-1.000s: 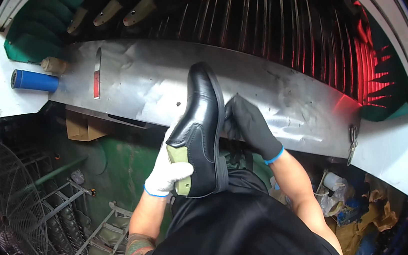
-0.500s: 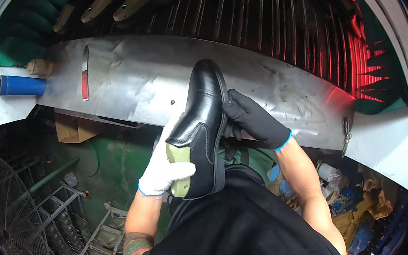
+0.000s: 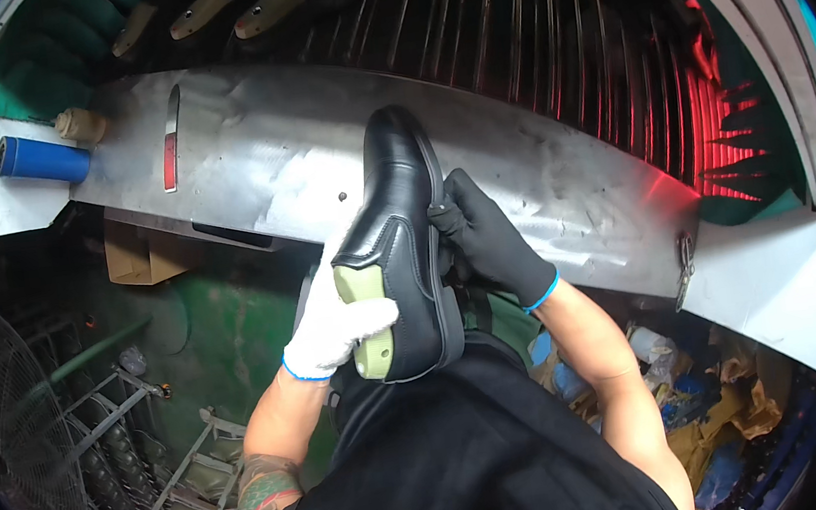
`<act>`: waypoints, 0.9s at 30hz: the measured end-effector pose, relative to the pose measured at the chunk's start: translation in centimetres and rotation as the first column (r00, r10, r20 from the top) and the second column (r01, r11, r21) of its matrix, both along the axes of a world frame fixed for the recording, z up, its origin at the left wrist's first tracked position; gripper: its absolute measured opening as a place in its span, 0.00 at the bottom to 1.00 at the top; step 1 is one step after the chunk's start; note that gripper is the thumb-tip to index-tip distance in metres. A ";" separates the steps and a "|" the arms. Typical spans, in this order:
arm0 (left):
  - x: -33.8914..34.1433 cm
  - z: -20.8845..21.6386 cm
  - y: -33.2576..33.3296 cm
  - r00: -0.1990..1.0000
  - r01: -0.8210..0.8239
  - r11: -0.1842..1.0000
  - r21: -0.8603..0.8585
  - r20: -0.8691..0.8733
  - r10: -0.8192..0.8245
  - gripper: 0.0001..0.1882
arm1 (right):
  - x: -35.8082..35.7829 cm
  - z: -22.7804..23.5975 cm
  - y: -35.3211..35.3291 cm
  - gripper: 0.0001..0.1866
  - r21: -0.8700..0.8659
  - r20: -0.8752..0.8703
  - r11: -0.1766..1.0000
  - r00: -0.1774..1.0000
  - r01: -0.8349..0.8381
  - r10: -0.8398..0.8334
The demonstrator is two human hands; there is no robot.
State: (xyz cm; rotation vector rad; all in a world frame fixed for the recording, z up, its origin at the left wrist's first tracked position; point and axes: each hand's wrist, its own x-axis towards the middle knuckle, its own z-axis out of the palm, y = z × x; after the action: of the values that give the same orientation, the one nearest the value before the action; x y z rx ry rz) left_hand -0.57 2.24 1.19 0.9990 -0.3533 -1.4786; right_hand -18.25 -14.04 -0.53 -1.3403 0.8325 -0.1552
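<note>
A black leather shoe (image 3: 402,215) on a pale green last (image 3: 364,310) points away from me, its toe over the metal bench. My left hand (image 3: 333,322), in a white glove with a blue cuff, grips the heel end with the thumb across the green last. My right hand (image 3: 486,236), in a black glove with a blue cuff, presses against the shoe's right side along the sole edge.
A dented steel bench (image 3: 247,163) runs across. On it lie a red-handled knife (image 3: 170,141), a blue cylinder (image 3: 40,159) and a small beige roll (image 3: 79,124). Behind is a barred rack (image 3: 523,30) with red glow at right. A wire fan guard (image 3: 2,402) stands at lower left.
Both hands and the shoe kept their grip. The view shifted a little, and the shoe sits slightly higher against the bench.
</note>
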 end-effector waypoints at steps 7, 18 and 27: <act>0.2 0.7 0.2 1.000 0.010 1.000 0.008 0.008 -0.010 0.57 | 0.0 1.8 0.4 0.20 0.275 0.194 0.961 0.981 -0.031 -0.024; 1.5 -0.3 0.8 0.999 0.011 0.997 0.075 -0.032 -0.008 0.53 | -0.1 0.3 -1.7 0.27 0.265 0.122 0.961 0.992 -0.075 0.044; 0.6 0.1 0.7 0.995 -0.056 0.994 0.093 -0.080 0.063 0.52 | 0.1 -0.1 0.5 0.19 0.145 0.114 0.988 0.993 -0.058 0.042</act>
State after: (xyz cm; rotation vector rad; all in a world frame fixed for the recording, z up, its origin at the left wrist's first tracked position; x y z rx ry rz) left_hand -0.01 2.92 1.30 1.0081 -0.1970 -1.4876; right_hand -18.18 -13.53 -0.58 -1.2004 0.7028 -0.1244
